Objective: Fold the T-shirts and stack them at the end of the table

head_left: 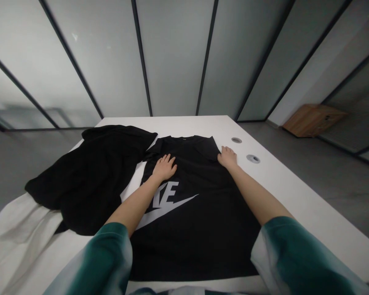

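While left hand (164,168), right hand (227,157) press black T-shirt (190,241), black cloth (89,180) alongside

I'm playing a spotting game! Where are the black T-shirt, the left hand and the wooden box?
Black T-shirt (193,241): head view, on the front below the logo.
Left hand (164,168): head view, on the back of the hand.
Wooden box (313,120): head view, on its top.

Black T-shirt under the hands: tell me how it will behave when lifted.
The black T-shirt will probably hang limp, since it lies flat and soft-looking. It likely feels light for its size; the printed logo may be slightly stiffer.
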Motion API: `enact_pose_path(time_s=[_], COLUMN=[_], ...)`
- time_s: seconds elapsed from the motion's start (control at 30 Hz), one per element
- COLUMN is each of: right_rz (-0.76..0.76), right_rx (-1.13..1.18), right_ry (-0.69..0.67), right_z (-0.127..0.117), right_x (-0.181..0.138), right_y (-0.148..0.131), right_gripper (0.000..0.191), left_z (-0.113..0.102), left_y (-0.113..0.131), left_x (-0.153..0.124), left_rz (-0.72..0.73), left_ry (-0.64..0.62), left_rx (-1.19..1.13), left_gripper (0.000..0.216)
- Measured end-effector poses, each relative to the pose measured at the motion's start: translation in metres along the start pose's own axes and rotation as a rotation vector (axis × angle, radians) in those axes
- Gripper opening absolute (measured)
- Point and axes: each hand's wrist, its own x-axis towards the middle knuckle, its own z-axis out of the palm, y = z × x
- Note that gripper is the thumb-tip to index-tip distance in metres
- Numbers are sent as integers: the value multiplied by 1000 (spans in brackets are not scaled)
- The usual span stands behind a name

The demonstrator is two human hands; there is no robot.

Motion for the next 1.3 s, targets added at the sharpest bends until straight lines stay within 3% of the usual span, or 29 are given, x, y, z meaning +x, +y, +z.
enact_pose_path(time_s=[0.13,0.23,0.43,0.57,0.67,0.8,1.03,1.3], right_rz=[-211,-287,-150,-128,-186,-273,-391,-382], right_rx=[39,54,58,65,71,61,95,122], right_ry=[19,-16,-185,-158,-143,-221,-160,-136], right_z=[-1,1,9,7,2,-4,-3,6], right_x=[11,21,43,46,37,12,-36,-53], right_y=[-14,-26,-26,-19,-20,-26,-44,-49], right_gripper=[59,64,71,69,67,69,70,61], left_z=[0,0,1,3,4,3,1,-3], left_y=[0,0,-3,-4,-4,-5,-6,-2], left_x=[-1,-1,-2,-1,0,5,18,9], left_rz=[-1,-1,5,10,16,21,32,-55], left_ry=[6,0,6,10,6,-2,12,220], left_rx=[10,5,4,10,17,16,-2,15], left_gripper=[58,59,58,59,59,59,57,45])
